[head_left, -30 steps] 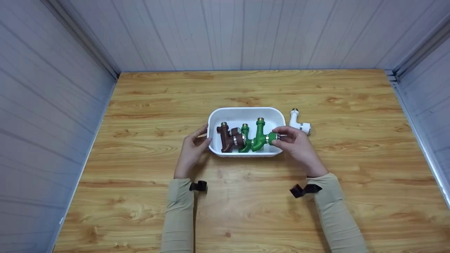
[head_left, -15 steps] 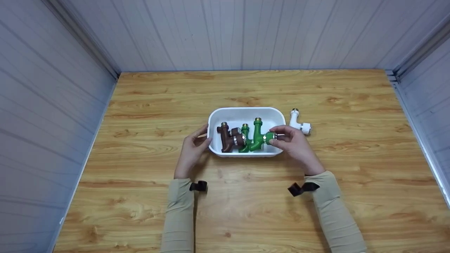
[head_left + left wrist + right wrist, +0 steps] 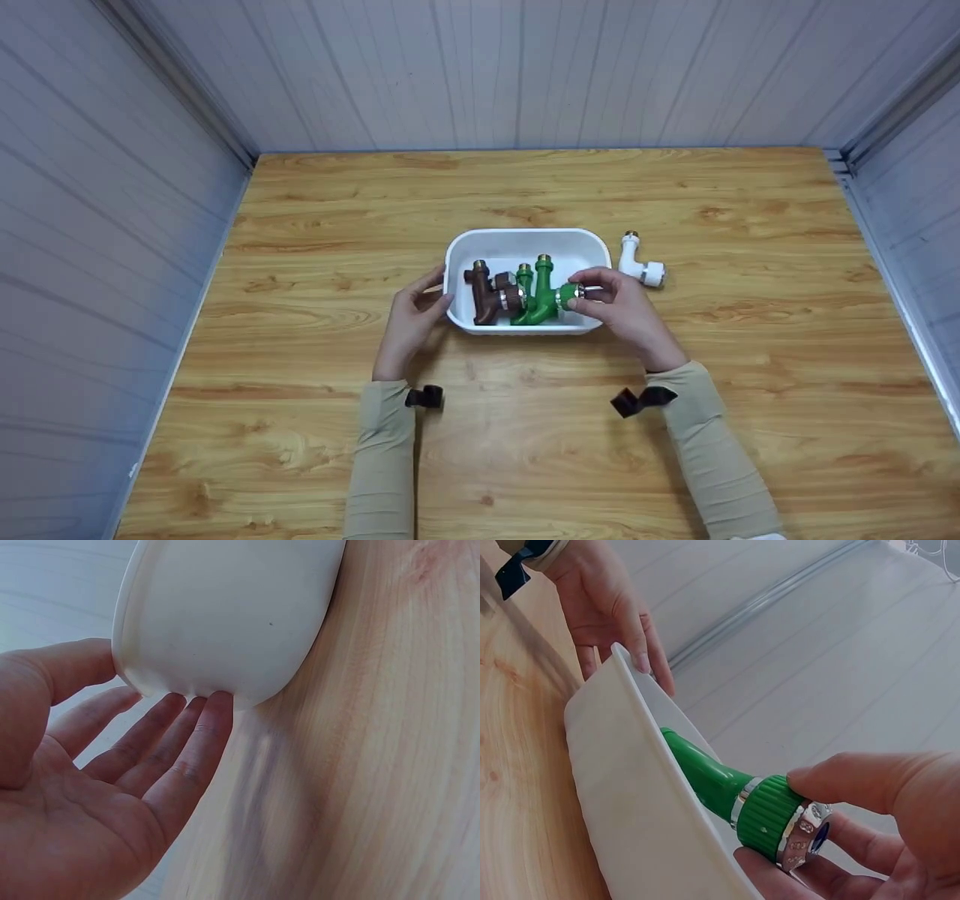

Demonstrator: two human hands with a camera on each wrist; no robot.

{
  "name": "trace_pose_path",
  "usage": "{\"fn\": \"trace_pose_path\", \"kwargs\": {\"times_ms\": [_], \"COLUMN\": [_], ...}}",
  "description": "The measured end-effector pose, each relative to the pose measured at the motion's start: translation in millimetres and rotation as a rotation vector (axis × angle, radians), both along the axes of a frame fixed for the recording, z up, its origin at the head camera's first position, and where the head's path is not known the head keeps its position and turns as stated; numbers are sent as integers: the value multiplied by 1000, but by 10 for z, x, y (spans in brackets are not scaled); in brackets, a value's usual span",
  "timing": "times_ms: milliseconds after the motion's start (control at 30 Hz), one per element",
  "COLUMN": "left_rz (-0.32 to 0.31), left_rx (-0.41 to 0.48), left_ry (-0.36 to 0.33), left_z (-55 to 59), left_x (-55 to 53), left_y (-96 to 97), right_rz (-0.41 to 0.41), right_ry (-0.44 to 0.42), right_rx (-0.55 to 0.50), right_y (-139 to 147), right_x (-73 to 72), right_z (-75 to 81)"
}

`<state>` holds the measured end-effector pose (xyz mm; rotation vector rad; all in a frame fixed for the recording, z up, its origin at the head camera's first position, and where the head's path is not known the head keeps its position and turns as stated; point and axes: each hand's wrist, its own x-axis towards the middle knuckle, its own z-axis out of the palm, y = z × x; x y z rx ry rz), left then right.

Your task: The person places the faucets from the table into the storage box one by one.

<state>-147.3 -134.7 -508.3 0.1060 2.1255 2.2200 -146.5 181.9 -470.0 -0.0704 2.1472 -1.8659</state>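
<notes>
A white plastic bin [image 3: 510,244] stands on the table with several taps in it. My left hand [image 3: 409,322] rests its fingertips against the bin's left end, as the left wrist view shows, with fingers fairly straight [image 3: 161,739]. My right hand [image 3: 628,311] pinches the ribbed knob of a green tap [image 3: 544,279] between thumb and fingers; its brass-threaded end points to the far side. Part of this tap is inside the bin, and it overlaps another green tap [image 3: 523,279]. Brown taps [image 3: 482,292] lie at the bin's left. The bin's wall hides part of the held tap in the right wrist view [image 3: 709,776].
A white tap [image 3: 631,259] lies on the table just right of the bin, close behind my right hand. The wood-grain table [image 3: 337,210] meets pale panel walls [image 3: 480,75] at the back and sides.
My right hand has moved a little left with the green tap, bringing it lower into the bin and over the other green tap. The left hand stays in place at the bin's end.
</notes>
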Motion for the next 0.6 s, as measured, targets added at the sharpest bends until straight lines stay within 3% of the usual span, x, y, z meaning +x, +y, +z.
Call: {"fn": "trace_pose_path", "kwargs": {"times_ms": [167,400,600], "left_rz": [-11,15,-4], "left_rx": [-4,7,21], "left_ry": [-4,18,-16], "left_z": [136,-94,42], "left_x": [49,-21,16], "left_y": [16,-3,1], "right_rz": [10,23,37], "right_ry": [10,13,-8], "right_rx": [21,25,64], "right_y": [-17,-35,-56], "right_x": [-16,-28,-46], "right_z": [-4,14,24]}}
